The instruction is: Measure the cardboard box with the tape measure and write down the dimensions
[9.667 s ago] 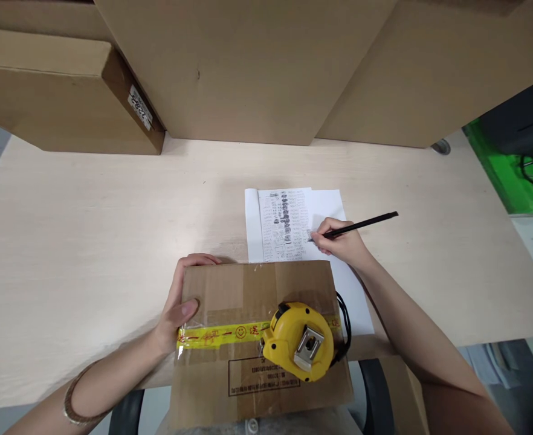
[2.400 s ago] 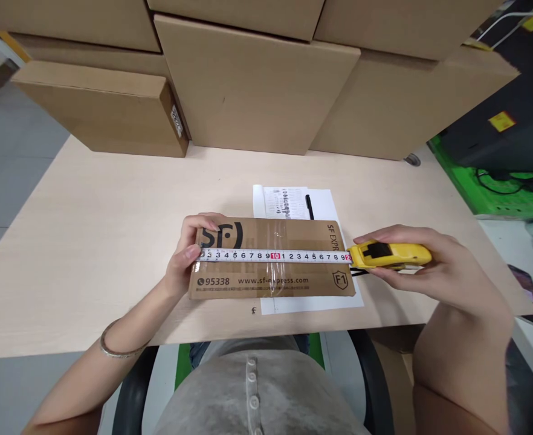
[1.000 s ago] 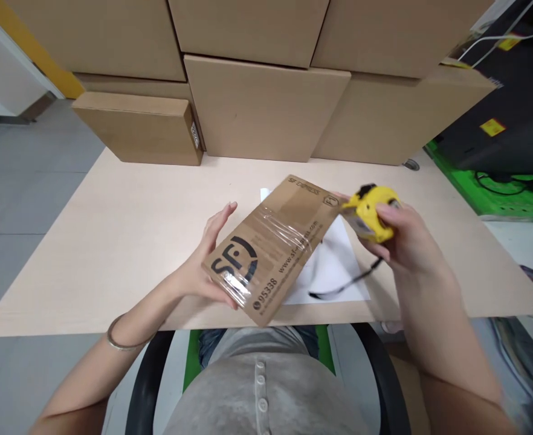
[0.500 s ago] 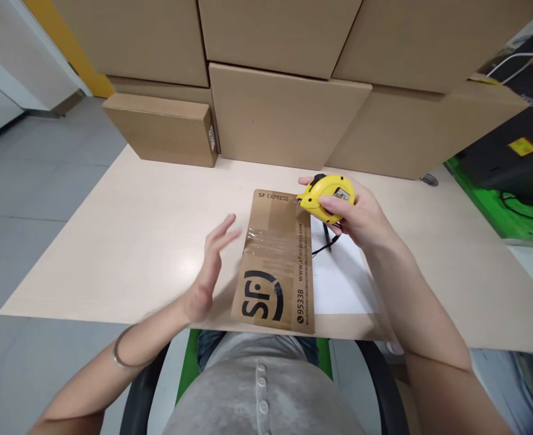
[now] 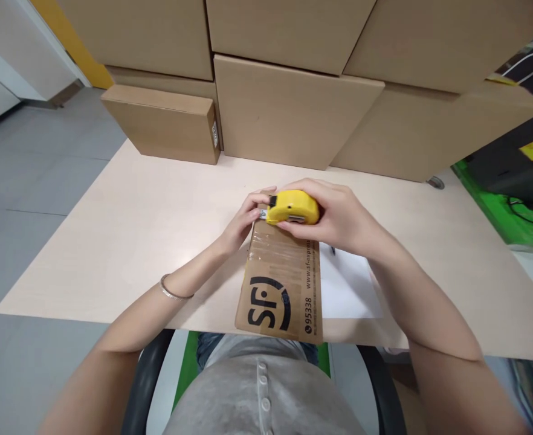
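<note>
A flat brown SF Express carton [image 5: 281, 284] lies lengthwise on the pale wooden table [image 5: 158, 229], its near end over the table's front edge. My right hand [image 5: 334, 214] is wrapped round a yellow tape measure [image 5: 292, 208] held at the carton's far end. My left hand [image 5: 243, 220] pinches the metal tip of the tape at the measure's left side, by the carton's far left corner. A white sheet of paper [image 5: 348, 287] lies under and to the right of the carton.
Large cardboard boxes [image 5: 293, 109] are stacked along the back of the table, with a smaller flat box [image 5: 162, 124] at the back left. A green surface with black cables [image 5: 515, 205] lies at the right. Grey floor shows on the left.
The carton was turned from sideways to lengthwise and laid down. My right hand brought the tape measure to its far end, and my left hand moved from open beside the carton to the tape tip.
</note>
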The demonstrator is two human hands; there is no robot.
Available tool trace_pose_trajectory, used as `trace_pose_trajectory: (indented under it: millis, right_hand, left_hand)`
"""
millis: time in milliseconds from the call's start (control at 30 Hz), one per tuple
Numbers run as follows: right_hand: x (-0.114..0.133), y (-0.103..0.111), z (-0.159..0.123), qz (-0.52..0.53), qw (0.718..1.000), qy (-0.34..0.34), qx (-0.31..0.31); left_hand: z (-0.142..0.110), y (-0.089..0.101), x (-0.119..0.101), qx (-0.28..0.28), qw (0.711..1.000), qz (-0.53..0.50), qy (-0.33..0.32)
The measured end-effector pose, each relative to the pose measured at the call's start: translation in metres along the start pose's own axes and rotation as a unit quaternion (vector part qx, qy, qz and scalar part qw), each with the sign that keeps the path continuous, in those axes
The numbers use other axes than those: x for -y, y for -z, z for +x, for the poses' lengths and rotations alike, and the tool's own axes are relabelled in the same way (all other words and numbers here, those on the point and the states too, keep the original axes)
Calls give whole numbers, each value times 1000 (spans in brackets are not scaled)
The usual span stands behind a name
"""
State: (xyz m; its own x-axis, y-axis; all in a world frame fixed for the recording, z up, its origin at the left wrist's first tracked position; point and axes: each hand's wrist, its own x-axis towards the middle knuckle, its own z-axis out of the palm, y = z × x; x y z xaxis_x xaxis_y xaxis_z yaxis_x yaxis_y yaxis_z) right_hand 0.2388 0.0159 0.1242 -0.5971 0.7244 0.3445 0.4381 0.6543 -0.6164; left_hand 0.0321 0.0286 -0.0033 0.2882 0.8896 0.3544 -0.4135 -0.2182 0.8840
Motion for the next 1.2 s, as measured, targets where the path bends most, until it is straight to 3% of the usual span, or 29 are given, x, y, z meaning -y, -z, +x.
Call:
trace_pose_trajectory:
  millis: [100,200,400,733,967,1200]
  right_hand:
    - [-6,21,-27,-12,999,-43,-7]
    - [-16,36,-53,-10,995,-89,-33]
    - [-29,40,-73,18,992,-111,-53]
    - [-33,33,-74,24,991,-111,-73]
    - [-10,42,-61,-31,994,-93,-55]
    - [8,2,-10,-112,994,-17,0]
  left_hand:
    - [-2,5,1,33,999,-10,8]
    - [-2,3,-3,27,999,-25,38]
    - [0,-7,-13,2,996,-58,69]
    - [-1,-7,-14,-6,996,-48,74]
    - [-3,-7,-11,-8,997,-35,70]
    - [-2,12,-3,39,996,80,-2]
